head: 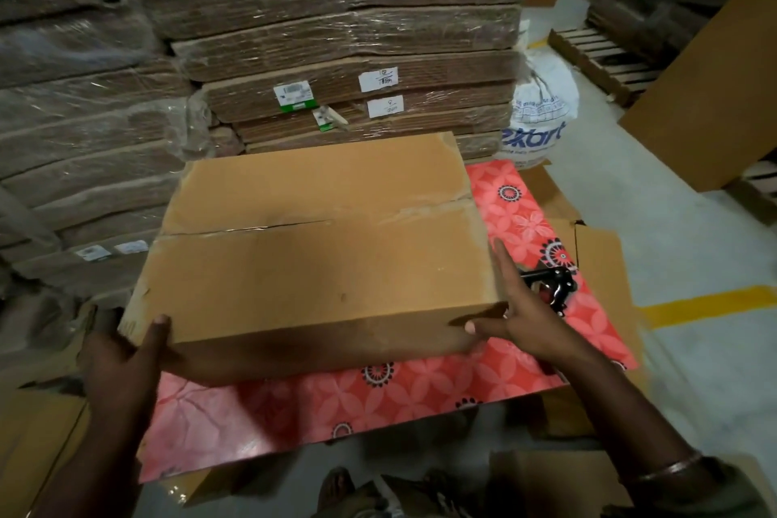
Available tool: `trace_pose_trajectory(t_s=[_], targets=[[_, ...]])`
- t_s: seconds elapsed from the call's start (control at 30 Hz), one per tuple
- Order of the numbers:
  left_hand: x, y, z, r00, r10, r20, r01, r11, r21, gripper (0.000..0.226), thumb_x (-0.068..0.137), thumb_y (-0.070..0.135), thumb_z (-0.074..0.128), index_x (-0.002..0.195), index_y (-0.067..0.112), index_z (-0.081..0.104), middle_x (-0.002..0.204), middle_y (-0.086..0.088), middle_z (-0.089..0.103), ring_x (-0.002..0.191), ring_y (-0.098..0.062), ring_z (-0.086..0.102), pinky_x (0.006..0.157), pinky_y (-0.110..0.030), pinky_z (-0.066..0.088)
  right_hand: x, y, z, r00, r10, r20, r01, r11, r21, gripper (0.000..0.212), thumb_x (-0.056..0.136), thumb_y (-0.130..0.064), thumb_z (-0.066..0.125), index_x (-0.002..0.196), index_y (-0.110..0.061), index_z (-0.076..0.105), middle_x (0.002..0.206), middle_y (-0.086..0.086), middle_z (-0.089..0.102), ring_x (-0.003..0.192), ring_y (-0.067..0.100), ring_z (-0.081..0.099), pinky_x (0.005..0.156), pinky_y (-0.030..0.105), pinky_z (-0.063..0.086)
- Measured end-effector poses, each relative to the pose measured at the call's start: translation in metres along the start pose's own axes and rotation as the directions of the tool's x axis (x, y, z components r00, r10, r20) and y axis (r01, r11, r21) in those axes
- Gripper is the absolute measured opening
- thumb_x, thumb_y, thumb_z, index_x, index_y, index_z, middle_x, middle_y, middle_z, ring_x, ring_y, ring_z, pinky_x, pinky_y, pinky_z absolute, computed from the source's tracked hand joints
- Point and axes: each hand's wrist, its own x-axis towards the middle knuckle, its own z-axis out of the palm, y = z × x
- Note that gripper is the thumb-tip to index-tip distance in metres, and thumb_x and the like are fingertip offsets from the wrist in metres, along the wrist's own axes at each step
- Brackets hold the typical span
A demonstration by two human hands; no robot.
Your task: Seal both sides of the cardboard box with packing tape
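Then you had the box (319,248) lying on the red mat (378,400), with its two top flaps closed and the seam between them running across the top. Some tape seemed to lie along this seam, but I could not tell it surely. Your left hand (122,353) gripped the near left corner of the box, the thumb on the top edge and the fingers going under it. Your right hand (521,307) was flat and open against the right side of the box, the fingers straight and the thumb touching the near right corner. Just right of the box, behind your right hand, a black tape dispenser (551,286) lay on the mat. Behind the box stood a stack (349,55) of wrapped flat cardboard. A white bag (540,114) sat behind the box to the right.
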Motion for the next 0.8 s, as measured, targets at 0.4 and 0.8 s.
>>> trace_pose_trajectory(t_s=[0.4, 0.8], targets=[[-0.080, 0.126, 0.075, 0.582, 0.724, 0.369, -0.785, 0.620, 0.021, 0.044, 0.096, 0.038, 0.053, 0.124, 0.009, 0.070, 0.138, -0.011, 0.058, 0.124, -0.032, 0.056, 0.096, -0.045, 0.048, -0.055, 0.134, -0.017, 0.675, 0.249, -0.695, -0.468, 0.872, -0.142, 0.050, 0.078, -0.013, 0.081, 0.123, -0.001, 0.065, 0.110, 0.022, 0.064, 0.100, 0.043, 0.064, 0.086, 0.044, 0.052], [-0.129, 0.174, 0.137, 0.303, 0.796, 0.524, -0.813, 0.503, -0.294, 0.032, 0.096, 0.018, 0.064, 0.127, 0.015, 0.071, 0.136, 0.001, 0.059, 0.125, -0.018, 0.061, 0.099, -0.038, 0.053, -0.005, 0.147, -0.004, 0.629, 0.522, -0.577, -0.738, 0.635, -0.229, 0.066, 0.089, -0.052, 0.065, 0.134, -0.008, 0.044, 0.132, 0.017, 0.054, 0.124, 0.040, 0.057, 0.097, 0.050, 0.051]])
